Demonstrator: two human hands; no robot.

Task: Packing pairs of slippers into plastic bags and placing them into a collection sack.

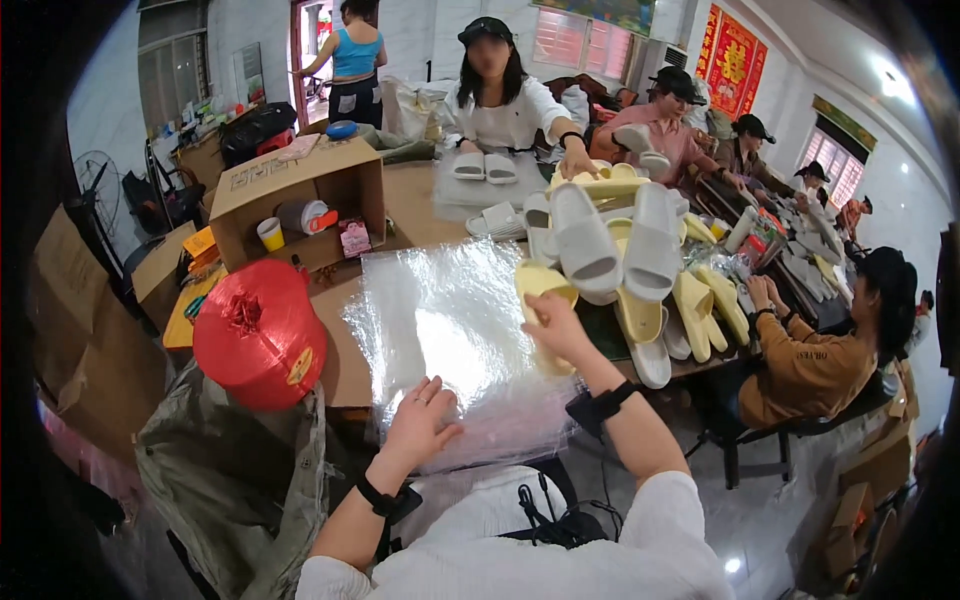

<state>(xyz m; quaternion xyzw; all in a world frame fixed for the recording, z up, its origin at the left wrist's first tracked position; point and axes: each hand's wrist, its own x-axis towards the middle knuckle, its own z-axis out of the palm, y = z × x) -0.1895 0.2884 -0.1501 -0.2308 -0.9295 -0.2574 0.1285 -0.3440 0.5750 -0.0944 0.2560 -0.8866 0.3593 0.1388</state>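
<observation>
My left hand (420,422) rests on the near part of a stack of clear plastic bags (398,300), its fingers apart and nothing in them. My right hand (556,326) grips a pale yellow slipper (546,280) at the right edge of the bags, with the fingers over its rim. Just beyond and to the right is a heap of grey slippers (588,240) and yellow slippers (693,313), some stacked on others. Across the table, a co-worker's hand (575,158) reaches onto the top of that heap.
At the left stands a big roll of red plastic twine (262,335) beside an open cardboard box (300,192) holding a yellow cup (270,234). A pair of grey slippers (486,168) lies before the co-worker opposite. Another person in a brown top (815,365) sits at the right.
</observation>
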